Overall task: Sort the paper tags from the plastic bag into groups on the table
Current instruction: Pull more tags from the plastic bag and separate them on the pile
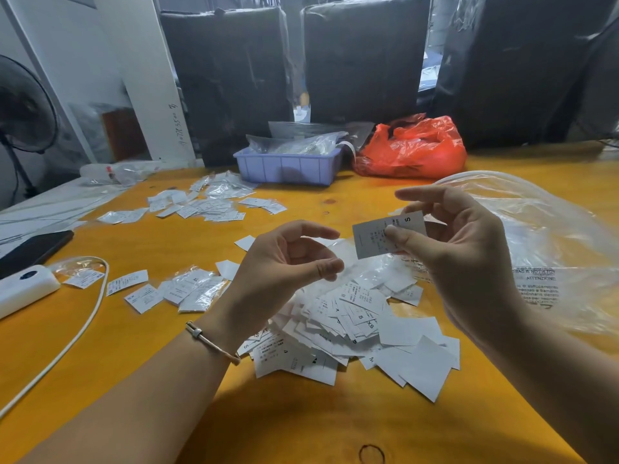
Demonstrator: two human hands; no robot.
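Over the messy tag pile [348, 326], right hand [459, 242] pinches one tag [371, 237]; left hand [284, 262] hovers loosely curled, holding nothing.

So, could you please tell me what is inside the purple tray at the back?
The purple tray holds clear plastic packets heaped above its rim. Whatever lies beneath them is covered.

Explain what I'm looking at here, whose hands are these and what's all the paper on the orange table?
There is no machine: one camera worn on a person's head looks down at their bare hands. The right hand pinches one paper tag marked S. The left hand hovers with curled fingers, holding nothing. Below lies a heap of unsorted tags on the table, with a clear plastic bag at right. Farther left and back sit smaller groups of tags, a lilac bin and a red bag.
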